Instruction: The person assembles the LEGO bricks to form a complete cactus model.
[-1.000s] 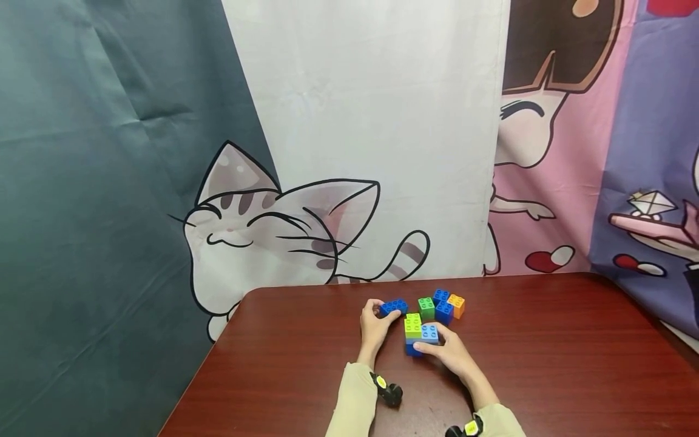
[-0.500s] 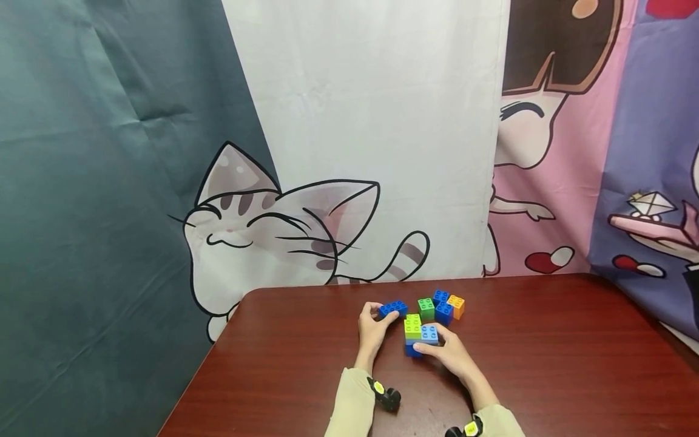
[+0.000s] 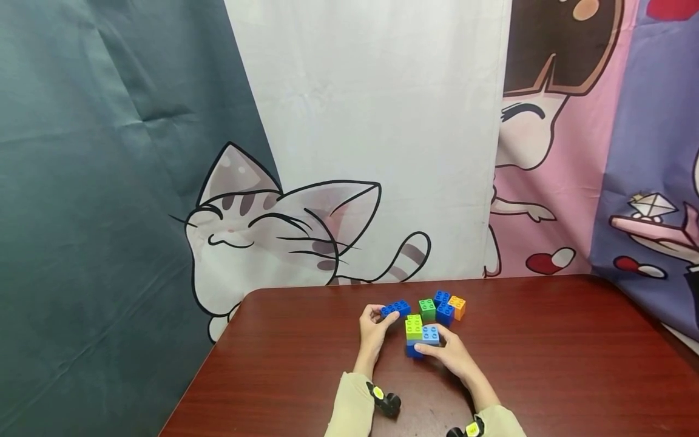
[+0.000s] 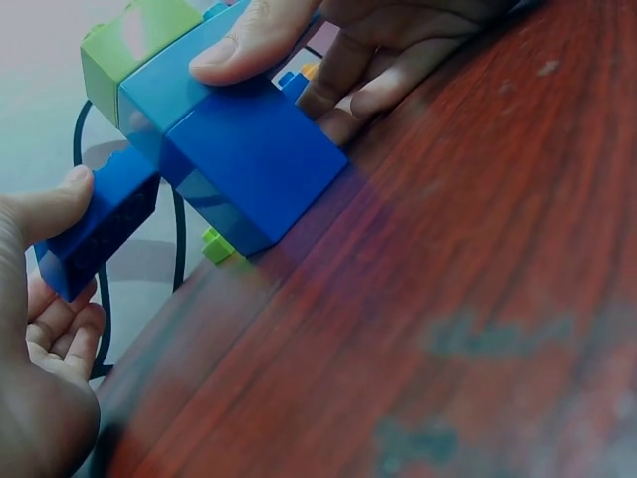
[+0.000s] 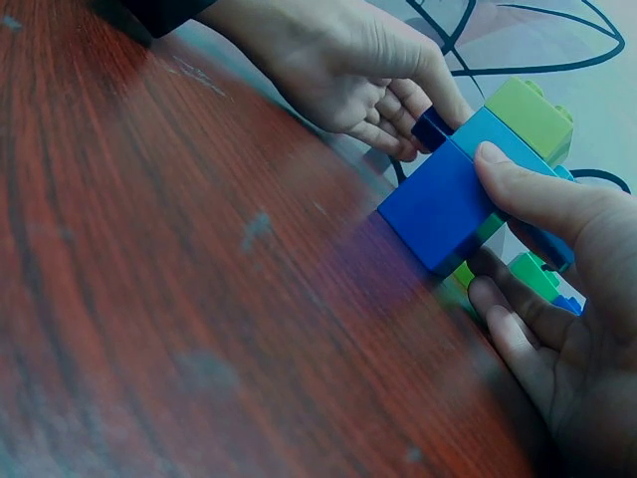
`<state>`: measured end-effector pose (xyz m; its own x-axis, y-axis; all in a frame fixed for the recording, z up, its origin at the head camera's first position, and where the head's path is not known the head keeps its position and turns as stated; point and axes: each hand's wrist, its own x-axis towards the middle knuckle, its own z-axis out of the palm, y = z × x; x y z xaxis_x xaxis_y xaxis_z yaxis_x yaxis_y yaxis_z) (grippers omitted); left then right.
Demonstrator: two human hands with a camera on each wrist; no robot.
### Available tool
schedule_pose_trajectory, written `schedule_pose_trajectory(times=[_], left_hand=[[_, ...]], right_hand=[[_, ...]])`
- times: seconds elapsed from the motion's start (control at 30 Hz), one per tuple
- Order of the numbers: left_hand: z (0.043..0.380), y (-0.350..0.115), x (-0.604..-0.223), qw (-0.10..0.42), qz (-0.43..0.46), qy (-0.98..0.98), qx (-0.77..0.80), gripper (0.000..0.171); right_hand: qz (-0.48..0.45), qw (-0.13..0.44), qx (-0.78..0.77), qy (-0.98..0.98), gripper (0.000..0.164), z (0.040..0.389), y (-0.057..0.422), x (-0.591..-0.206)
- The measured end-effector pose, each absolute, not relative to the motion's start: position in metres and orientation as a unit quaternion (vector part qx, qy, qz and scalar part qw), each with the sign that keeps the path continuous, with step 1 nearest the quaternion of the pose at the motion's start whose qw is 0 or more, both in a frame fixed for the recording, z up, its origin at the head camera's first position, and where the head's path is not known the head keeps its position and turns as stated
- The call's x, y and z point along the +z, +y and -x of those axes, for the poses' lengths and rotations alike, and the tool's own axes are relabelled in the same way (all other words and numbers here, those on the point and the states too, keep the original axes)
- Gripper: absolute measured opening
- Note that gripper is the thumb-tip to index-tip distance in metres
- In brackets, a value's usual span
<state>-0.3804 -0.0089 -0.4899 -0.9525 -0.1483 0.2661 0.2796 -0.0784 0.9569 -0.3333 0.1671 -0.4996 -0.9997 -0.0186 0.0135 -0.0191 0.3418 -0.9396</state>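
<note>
Between the thumb and fingers of my left hand [image 3: 372,332] is a long dark blue building brick [image 3: 395,308], lifted off the table in the left wrist view. My right hand [image 3: 451,352] grips a small stack: a dark blue brick [image 4: 261,164] at the bottom, a light blue brick [image 3: 430,333] above it, and a lime green brick [image 3: 414,326] on top to the left. The right thumb presses the stack's near side; in the right wrist view the other fingers are partly hidden behind it. The held blue brick is left of the stack and slightly beyond it.
Just behind the stack are a green brick [image 3: 427,309], two blue bricks [image 3: 445,313] and an orange brick [image 3: 457,307]. They sit on the reddish-brown wooden table [image 3: 273,364]. A printed cloth backdrop [image 3: 382,121] hangs along the table's far edge.
My left hand has drawn back slightly toward me, and its blue brick has turned a little, its right end now angled farther away. The right hand and the stack stay practically still.
</note>
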Motion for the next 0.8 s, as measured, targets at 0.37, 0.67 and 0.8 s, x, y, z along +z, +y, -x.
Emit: schedule_pose_trajectory(times=[0.37, 0.67, 0.8], left_hand=[[0.373, -0.011, -0.482, 0.125, 0.057, -0.630, -0.765, 0.032], [0.378, -0.011, -0.488, 0.116, 0.039, -0.632, -0.765, 0.031], [0.388, -0.012, -0.500, 0.111, 0.037, -0.636, -0.762, 0.030]], right_hand=[[-0.012, -0.006, 0.572, -0.820, 0.051, 0.334, 0.169, -0.497], [-0.009, -0.013, 0.568, -0.823, 0.053, 0.334, 0.170, -0.498], [-0.009, -0.012, 0.568, -0.823, 0.053, 0.335, 0.169, -0.499]])
